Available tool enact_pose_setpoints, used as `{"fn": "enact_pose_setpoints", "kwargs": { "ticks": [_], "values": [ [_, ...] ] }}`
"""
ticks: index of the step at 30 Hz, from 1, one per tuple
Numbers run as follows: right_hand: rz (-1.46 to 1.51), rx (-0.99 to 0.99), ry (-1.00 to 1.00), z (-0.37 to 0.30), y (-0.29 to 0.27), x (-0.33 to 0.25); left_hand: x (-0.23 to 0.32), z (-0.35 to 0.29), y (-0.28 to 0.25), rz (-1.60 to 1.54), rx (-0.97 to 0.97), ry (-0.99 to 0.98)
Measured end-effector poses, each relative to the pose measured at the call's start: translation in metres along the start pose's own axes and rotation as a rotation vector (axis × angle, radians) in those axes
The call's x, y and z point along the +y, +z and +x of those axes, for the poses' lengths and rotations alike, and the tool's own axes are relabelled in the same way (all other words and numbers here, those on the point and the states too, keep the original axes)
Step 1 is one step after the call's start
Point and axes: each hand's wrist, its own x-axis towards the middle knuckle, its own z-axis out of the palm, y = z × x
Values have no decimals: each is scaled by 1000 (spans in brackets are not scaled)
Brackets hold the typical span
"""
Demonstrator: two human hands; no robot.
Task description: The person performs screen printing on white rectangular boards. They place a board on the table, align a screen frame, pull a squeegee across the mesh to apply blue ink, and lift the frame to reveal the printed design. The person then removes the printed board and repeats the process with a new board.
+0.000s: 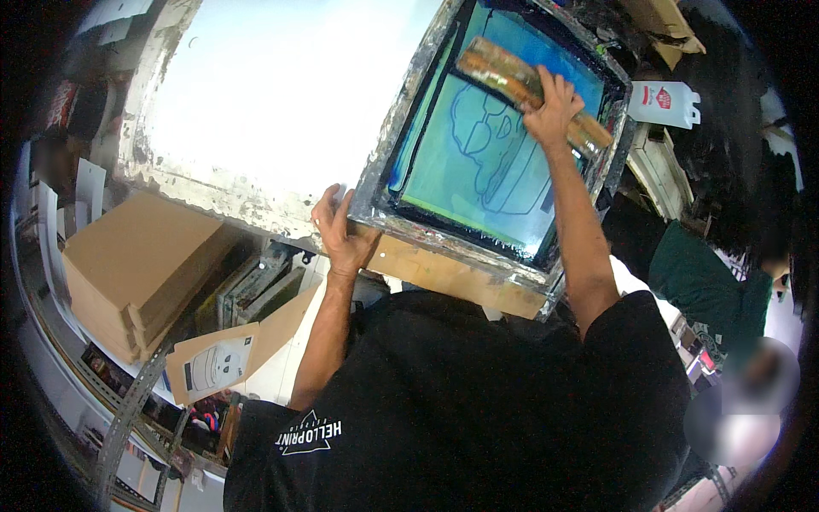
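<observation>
A screen-printing frame (367,192) with blue-green mesh lies tilted across the worktable, and a line drawing (478,145) shows through the mesh. My right hand (554,111) is closed over a long, worn wooden squeegee (499,68), which lies slantwise inside the frame on its far part. Blue ink (589,81) shows on the mesh beyond the squeegee. My left hand (339,235) rests beside the frame's near left corner, at the table edge. Its visible fingers are stretched out and apart; its thumb is partly hidden at the frame.
The white tabletop (281,85) has a rough, ink-stained rim. A large cardboard box (136,264) and a printed card flap (213,367) sit to the left. At right are a translucent white jug (664,104) and another person in a dark green shirt (704,273).
</observation>
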Motion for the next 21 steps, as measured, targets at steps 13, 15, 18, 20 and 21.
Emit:
{"fn": "enact_pose_setpoints", "kwargs": {
  "ticks": [13, 15, 18, 20, 21],
  "values": [
    [-138, 37, 69, 133, 50, 68, -1, -7, -1, -55, 37, -13],
    [-31, -65, 28, 147, 36, 73, -2, -8, 0, -71, 30, -21],
    [-88, 102, -105, 151, 59, 105, -5, -5, -1, -139, 29, 3],
    [-88, -183, 18, 163, 25, 68, -7, -11, 3, -220, 61, -4],
    [-191, -225, 82, 163, 16, 63, -8, -8, 6, -203, 92, 21]
  ]
}}
